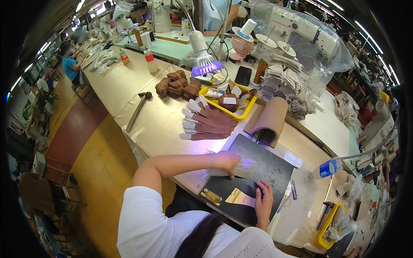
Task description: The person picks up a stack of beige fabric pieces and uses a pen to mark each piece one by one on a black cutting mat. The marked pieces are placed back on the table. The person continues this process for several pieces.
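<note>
A black board [275, 165] lies on the table in front of me. My left hand [228, 162] is closed with its fingers pointing down at a pale grey, thin flat piece [244, 172] on the board; what its fingertips grip is hidden. Under purple light, fine pale strips show beside that hand. My right hand [263, 200] rests on the board, fingers apart and slightly bent, holding nothing visible. Beside it lies a cream flat piece [241, 198] with a yellowish upper edge. Small tan scraps [211, 196] sit at the board's near left.
A lit lamp [202, 56] hangs over the table. Brown pieces with white ends [208, 122] are fanned out beyond the board, near a yellow tray [243, 115]. A hammer [138, 111] lies left, a curved brown block [271, 122] right. A bottle [330, 167] stands farther right.
</note>
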Demonstrator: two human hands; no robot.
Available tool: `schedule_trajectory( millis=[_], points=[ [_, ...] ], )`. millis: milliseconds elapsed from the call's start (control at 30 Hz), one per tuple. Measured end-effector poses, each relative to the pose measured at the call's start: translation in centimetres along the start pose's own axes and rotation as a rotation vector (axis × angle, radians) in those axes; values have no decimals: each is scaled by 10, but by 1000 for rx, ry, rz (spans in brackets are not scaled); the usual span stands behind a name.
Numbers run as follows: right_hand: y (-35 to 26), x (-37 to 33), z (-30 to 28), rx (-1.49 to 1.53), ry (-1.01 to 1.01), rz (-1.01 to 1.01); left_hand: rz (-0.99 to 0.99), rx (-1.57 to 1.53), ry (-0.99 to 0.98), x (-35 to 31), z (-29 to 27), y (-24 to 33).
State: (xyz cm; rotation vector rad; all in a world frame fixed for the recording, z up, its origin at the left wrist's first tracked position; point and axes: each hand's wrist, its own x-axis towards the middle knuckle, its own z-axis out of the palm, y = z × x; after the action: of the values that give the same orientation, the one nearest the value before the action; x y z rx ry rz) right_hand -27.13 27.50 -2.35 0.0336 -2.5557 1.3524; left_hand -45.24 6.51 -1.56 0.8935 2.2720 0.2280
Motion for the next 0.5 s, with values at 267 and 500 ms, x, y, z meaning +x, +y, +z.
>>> schedule_trajectory(
  millis=[267,500],
  points=[
    [-3,-8,-14,-46,43,21,62,488,513,-52,26,39],
    [-34,0,-55,138,126,-22,39,384,336,-34,27,16]
  ],
)
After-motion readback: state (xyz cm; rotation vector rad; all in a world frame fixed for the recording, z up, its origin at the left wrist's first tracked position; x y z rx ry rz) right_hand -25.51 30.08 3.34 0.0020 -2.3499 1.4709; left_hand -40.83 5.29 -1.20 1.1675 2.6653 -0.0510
